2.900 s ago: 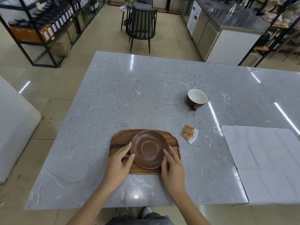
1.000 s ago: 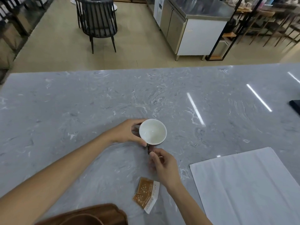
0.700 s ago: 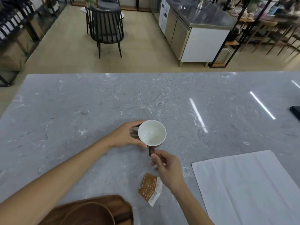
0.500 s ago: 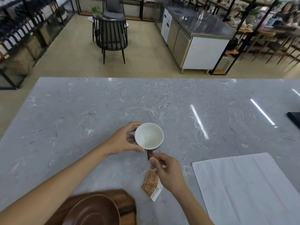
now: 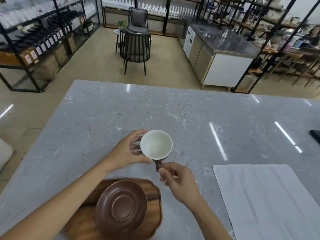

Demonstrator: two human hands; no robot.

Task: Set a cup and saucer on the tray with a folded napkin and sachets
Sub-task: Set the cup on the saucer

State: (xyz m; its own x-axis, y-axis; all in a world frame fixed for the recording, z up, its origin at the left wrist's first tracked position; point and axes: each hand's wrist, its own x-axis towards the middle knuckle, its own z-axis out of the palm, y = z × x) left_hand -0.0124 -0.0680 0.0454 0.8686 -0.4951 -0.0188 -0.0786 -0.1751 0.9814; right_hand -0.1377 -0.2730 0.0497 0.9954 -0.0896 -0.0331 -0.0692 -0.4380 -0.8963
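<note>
A cup (image 5: 156, 144), white inside and brown outside, is held above the grey marble table (image 5: 190, 115). My left hand (image 5: 129, 151) wraps its left side, thumb at the near rim. My right hand (image 5: 178, 181) pinches its brown handle from below. A brown saucer (image 5: 121, 207) lies on the wooden tray (image 5: 154, 203) close to the table's near edge, below and left of the cup. A white napkin (image 5: 270, 201) lies spread flat at the right. The sachets are hidden, probably under my right hand.
A dark flat object (image 5: 316, 135) pokes in at the table's right edge. Beyond the table stand a black chair (image 5: 136, 49), a steel counter (image 5: 220, 54) and shelving. A seated person (image 5: 311, 37) is at the far right.
Both hands have carried the cup toward me and toward the tray. The tray and saucer have come fully into view as my head tilted. The sachets went out of sight behind my right hand.
</note>
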